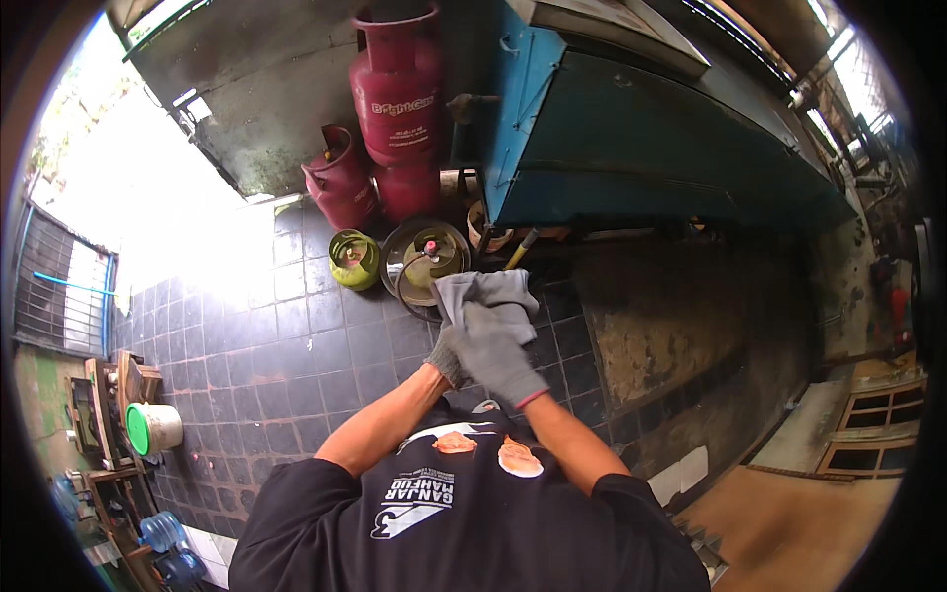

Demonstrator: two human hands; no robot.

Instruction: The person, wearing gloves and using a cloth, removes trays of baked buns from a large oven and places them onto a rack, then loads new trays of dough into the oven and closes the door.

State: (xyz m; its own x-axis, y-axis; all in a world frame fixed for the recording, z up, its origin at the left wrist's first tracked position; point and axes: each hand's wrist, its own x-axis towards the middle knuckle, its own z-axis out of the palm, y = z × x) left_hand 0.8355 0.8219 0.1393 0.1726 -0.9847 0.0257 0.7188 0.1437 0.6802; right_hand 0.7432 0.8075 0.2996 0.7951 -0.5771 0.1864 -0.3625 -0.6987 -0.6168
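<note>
A bunched grey cloth (pixel 498 294) is between my gloved hands, in front of the gas cylinders. My right hand (pixel 493 357), in a grey glove with a red cuff, is closed on the cloth's lower part. My left hand (pixel 448 356), also gloved, lies partly behind the right one at the cloth's left side; its fingers are hidden. Just beyond the cloth, a small green cylinder (pixel 438 264) with a hose stands within a dark round rim (pixel 393 259). Another green cylinder (pixel 352 272) stands left of it.
Red cylinders (pixel 400 109) stand against the back wall beside a blue metal cabinet (pixel 641 128). A yellow pole (pixel 518 253) is under its corner. At left are wooden racks (pixel 99 405), a lidded white bucket (pixel 158 432) and blue water jugs (pixel 160 531). Brown boards (pixel 779 523) lie at right.
</note>
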